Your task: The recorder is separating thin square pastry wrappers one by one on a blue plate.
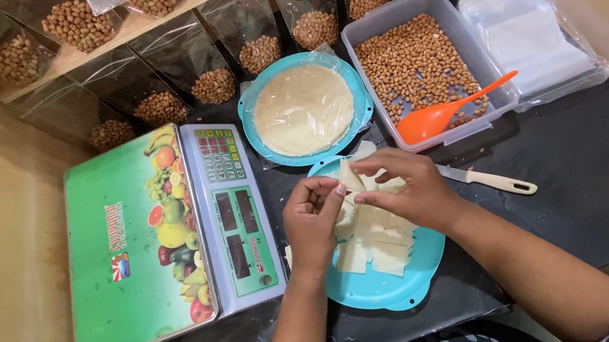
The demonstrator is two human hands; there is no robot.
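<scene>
We note both hands over the near teal plate [390, 288], which carries a loose pile of pale squares [371, 246] cut from thin dough sheet. One small square [349, 177] is pinched between the two hands: left hand [313, 223] closes thumb and forefinger on its left edge, right hand [406, 187] closes fingertips on its right edge. The piece stands above the pile, tilted, its long axis running roughly away from us; both hands sit equally near it. The squares look matte, limp and slightly floury. Behind, a second teal plate [250, 114] holds round, uncut sheets [302, 109] under clear film. To the right, a clear tub [359, 30] of peanuts with an orange scoop [436, 120]; a knife [492, 181] with a cream handle lies just beside the right wrist. A scale [167, 235] with a green platform stands left of the plates.
</scene>
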